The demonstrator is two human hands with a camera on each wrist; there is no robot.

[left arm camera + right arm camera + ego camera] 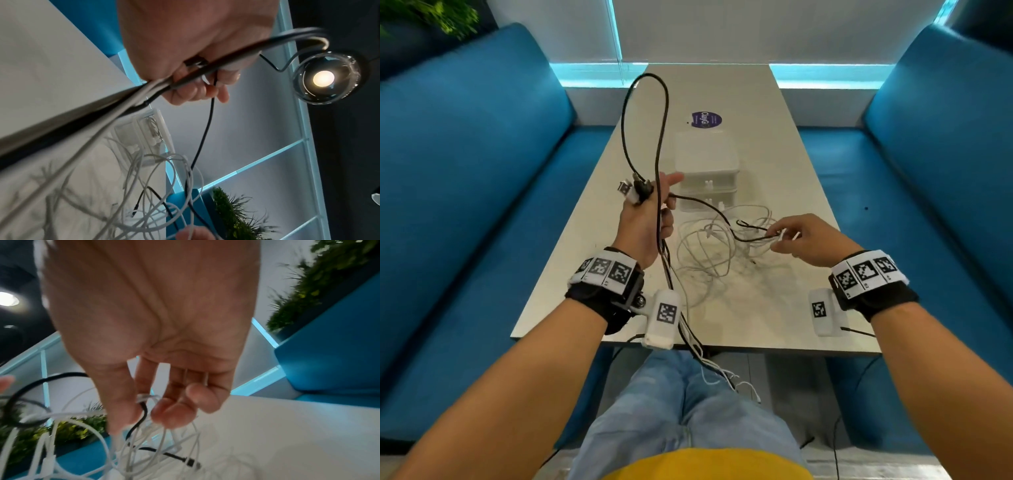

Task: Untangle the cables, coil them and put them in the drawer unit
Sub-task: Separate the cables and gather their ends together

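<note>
My left hand (650, 209) is raised above the table and grips a black cable (661, 113) that loops high over it, with plug ends (631, 192) sticking out by the thumb. In the left wrist view the fingers (197, 91) curl round the black and white strands. A tangle of white cables (709, 250) lies on the table (784, 308) in front of the white two-drawer unit (707, 171). My right hand (804, 240) pinches the black cable's other stretch and some white strands between thumb (121, 402) and fingertips.
Blue benches (465, 192) flank the table on both sides. A purple round sticker (706, 120) lies behind the drawer unit. Several cable ends hang off the near table edge over my lap (719, 373). A ceiling lamp (324, 79) shows in the left wrist view.
</note>
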